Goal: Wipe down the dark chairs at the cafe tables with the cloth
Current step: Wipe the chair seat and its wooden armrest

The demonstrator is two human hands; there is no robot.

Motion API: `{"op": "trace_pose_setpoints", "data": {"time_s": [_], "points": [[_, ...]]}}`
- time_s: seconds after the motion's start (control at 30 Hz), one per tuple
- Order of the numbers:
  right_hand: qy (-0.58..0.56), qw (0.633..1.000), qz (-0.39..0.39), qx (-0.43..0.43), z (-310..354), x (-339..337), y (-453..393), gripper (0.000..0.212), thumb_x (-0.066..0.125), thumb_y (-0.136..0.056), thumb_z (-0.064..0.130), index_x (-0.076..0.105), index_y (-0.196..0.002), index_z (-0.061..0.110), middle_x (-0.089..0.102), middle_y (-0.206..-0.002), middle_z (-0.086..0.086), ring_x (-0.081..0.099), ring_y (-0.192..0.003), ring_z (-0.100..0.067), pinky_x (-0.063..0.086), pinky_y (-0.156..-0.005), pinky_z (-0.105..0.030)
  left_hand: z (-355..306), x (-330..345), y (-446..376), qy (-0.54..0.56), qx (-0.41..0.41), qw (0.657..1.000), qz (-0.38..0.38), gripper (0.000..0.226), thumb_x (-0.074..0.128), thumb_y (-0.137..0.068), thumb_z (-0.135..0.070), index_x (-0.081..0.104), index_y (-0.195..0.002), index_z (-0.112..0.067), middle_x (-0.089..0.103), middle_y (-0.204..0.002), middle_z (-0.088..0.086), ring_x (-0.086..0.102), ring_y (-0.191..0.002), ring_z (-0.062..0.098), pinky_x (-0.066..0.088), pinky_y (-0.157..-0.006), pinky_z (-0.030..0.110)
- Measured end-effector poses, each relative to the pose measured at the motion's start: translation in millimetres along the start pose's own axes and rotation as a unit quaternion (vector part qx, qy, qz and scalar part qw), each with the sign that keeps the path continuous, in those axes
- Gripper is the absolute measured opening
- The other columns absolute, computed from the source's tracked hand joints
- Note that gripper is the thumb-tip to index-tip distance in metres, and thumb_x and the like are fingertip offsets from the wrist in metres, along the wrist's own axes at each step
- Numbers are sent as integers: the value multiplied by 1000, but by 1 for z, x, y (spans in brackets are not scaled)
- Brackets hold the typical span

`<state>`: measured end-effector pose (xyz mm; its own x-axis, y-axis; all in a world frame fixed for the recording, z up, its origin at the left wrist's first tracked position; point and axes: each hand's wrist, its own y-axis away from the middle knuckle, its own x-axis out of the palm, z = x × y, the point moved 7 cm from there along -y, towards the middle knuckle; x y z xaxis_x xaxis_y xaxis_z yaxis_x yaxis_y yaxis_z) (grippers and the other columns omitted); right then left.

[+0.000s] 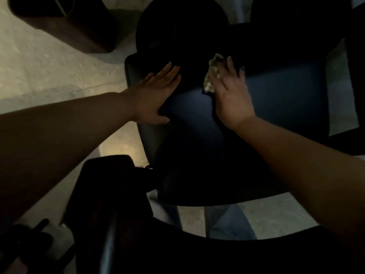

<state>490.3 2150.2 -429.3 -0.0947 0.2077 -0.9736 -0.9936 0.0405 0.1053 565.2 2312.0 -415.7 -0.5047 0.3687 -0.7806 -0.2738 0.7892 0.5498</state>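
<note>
2 hands on 1 dark chair (276,99): left hand (156,95) flat, fingers spread; right hand (231,91) flat on 1 cloth (212,76).

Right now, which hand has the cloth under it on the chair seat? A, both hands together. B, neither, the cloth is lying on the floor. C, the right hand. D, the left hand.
C: the pale cloth lies under the fingers of the right hand, pressed onto the dark chair seat, while the left hand lies flat on the seat's left side with nothing under it.
</note>
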Motion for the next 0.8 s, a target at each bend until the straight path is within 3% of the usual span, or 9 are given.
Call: {"op": "trace_pose_setpoints", "data": {"time_s": [0.03,0.17,0.27,0.33,0.43,0.5,0.57,0.7,0.8], "points": [[-1,1000,6,1,12,5,4,59,49,-86,12,39,-143,3,33,-150,-21,18,-143,-42,9,-115,-55,-3,-4,-8,-4,-5,1000,7,125,77,-73,-50,-9,-154,-11,-20,-161,7,-25,-144,16,-1,-118,43],[-15,988,70,-139,90,30,58,58,49,-91,26,39,-143,3,32,-150,-22,24,-142,-39,8,-116,-53,-17,-5,-34,-43,-46,996,58,144,86,-58,-53,-16,-153,-14,-28,-159,2,-27,-145,22,3,-116,56],[3,979,104,-175,81,39,74,55,29,-97,27,25,-149,7,18,-157,-17,13,-146,-33,-5,-115,-44,-26,2,-46,-60,-86,992,71,153,91,-50,-45,-21,-151,-20,-37,-154,-3,-33,-142,23,4,-109,70],[0,975,97,-199,66,34,69,53,26,-96,18,29,-147,3,23,-154,-20,19,-143,-36,0,-115,-47,-29,2,-49,-62,-98,991,72,155,93,-49,-43,-24,-149,-23,-40,-152,-5,-36,-140,25,4,-106,74],[-75,992,47,-89,17,13,49,43,39,-88,5,55,-127,-6,49,-135,-28,46,-126,-45,30,-106,-55,-27,0,-47,-60,-99,990,84,164,95,-40,-45,-26,-148,-24,-45,-149,-7,-43,-133,22,5,-104,75],[-89,995,47,18,-34,4,46,47,38,-90,3,45,-137,-3,39,-145,-26,31,-138,-40,19,-115,-48,-26,-1,-46,-65,-101,989,91,166,94,-38,-48,-28,-148,-25,-43,-151,-5,-43,-133,22,6,-105,74],[-70,993,31,89,-85,-6,47,55,45,-87,-1,37,-141,-3,31,-149,-26,18,-143,-42,8,-116,-50,-24,1,-46,-76,-106,988,87,166,94,-38,-50,-30,-147,-25,-42,-151,-3,-43,-134,23,7,-105,73],[-56,959,-34,276,-156,-26,51,60,49,-80,-3,38,-140,-3,33,-146,-27,19,-142,-42,10,-114,-54,-21,5,-47,-94,-102,988,71,167,92,-39,-53,-35,-144,-24,-42,-151,-1,-42,-136,25,9,-106,74],[-105,935,-73,331,-170,-26,47,58,45,-82,-4,38,-139,-4,27,-149,-28,16,-143,-41,10,-118,-50,-21,5,-49,-86,-95,989,75,167,92,-41,-53,-41,-138,-24,-48,-147,-3,-43,-136,27,6,-106,73]]}}
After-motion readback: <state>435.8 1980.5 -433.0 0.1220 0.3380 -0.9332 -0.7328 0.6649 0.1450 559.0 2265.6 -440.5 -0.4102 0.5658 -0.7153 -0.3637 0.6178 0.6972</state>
